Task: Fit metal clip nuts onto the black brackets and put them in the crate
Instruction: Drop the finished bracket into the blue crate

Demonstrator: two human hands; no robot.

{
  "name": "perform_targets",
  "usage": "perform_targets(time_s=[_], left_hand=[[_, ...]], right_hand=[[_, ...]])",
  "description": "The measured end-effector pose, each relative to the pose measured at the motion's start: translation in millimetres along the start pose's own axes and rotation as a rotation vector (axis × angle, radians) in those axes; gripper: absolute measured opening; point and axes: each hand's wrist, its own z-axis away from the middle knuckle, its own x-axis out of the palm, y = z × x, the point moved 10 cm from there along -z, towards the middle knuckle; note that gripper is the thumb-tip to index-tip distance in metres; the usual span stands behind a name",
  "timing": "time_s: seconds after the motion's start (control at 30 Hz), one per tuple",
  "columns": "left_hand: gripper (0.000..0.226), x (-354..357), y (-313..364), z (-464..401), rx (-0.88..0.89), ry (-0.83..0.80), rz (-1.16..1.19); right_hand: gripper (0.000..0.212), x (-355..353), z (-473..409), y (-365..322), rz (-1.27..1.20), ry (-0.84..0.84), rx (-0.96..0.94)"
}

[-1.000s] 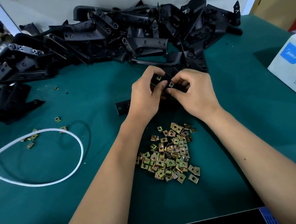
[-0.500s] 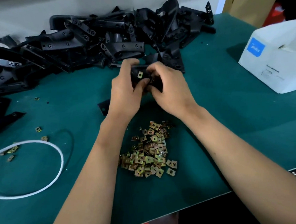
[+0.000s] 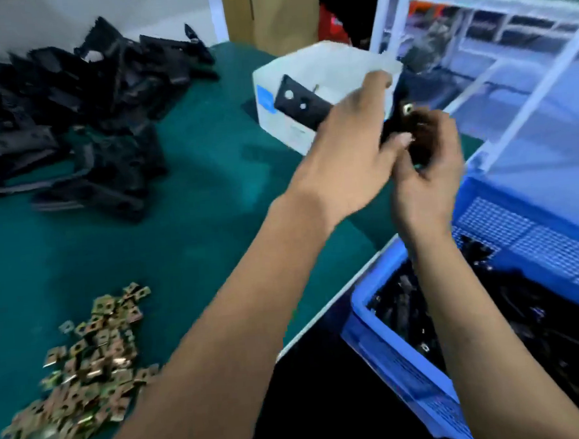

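Observation:
A black bracket (image 3: 299, 105) is held in the air off the table's right edge, a metal clip nut (image 3: 407, 108) showing on its right end. My left hand (image 3: 348, 148) grips its middle and my right hand (image 3: 427, 170) holds the right end from below. Below them stands the blue crate (image 3: 383, 329) with black brackets inside. A heap of loose clip nuts (image 3: 86, 364) lies on the green table at lower left. The pile of bare black brackets (image 3: 71, 110) fills the far left. The view is motion-blurred.
A white box (image 3: 306, 69) with a blue label sits at the table's right side, just behind the held bracket. White frame bars (image 3: 525, 103) rise at the right. A cardboard panel (image 3: 268, 13) stands at the back.
Both hands have carried the bracket from above the clip nut heap to the right, past the table edge and over the blue crate. The view has swung right with them.

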Motion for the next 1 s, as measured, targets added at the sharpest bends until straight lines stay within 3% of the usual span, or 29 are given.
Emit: perform_targets(time_s=[0.1, 0.2, 0.3, 0.37, 0.47, 0.57, 0.63, 0.7, 0.83, 1.0], left_hand=[[0.048, 94, 49, -6, 0.116, -0.204, -0.020], [0.043, 177, 77, 7, 0.162, -0.413, -0.011], [0.035, 243, 61, 34, 0.102, -0.600, -0.072], [0.036, 276, 40, 56, 0.033, -0.712, -0.122], [0.037, 307, 15, 89, -0.059, -0.855, -0.163], [0.035, 318, 1, 108, -0.121, -0.909, -0.157], [0.034, 315, 0, 107, -0.112, -0.877, -0.140], [0.030, 303, 10, 91, -0.060, -0.783, -0.121], [0.020, 254, 46, 38, 0.023, -0.474, 0.032], [0.018, 165, 58, -8, 0.070, -0.115, 0.131]], right_hand=[[0.019, -104, 9, 69, 0.029, 0.322, 0.146], [0.016, -194, 46, 164, 0.179, 0.511, 0.497], [0.029, -256, 124, 252, 0.401, 0.502, 0.997], [0.038, -274, 175, 290, 0.403, 0.456, 1.234], [0.034, -277, 220, 317, 0.376, 0.334, 1.400], [0.027, -286, 231, 311, 0.578, 0.236, 1.451], [0.025, -286, 221, 299, 0.667, 0.249, 1.412], [0.033, -273, 191, 280, 0.730, 0.256, 1.248], [0.027, -217, 102, 209, 0.760, 0.236, 0.708], [0.016, -118, 22, 87, 0.719, 0.066, 0.129]])
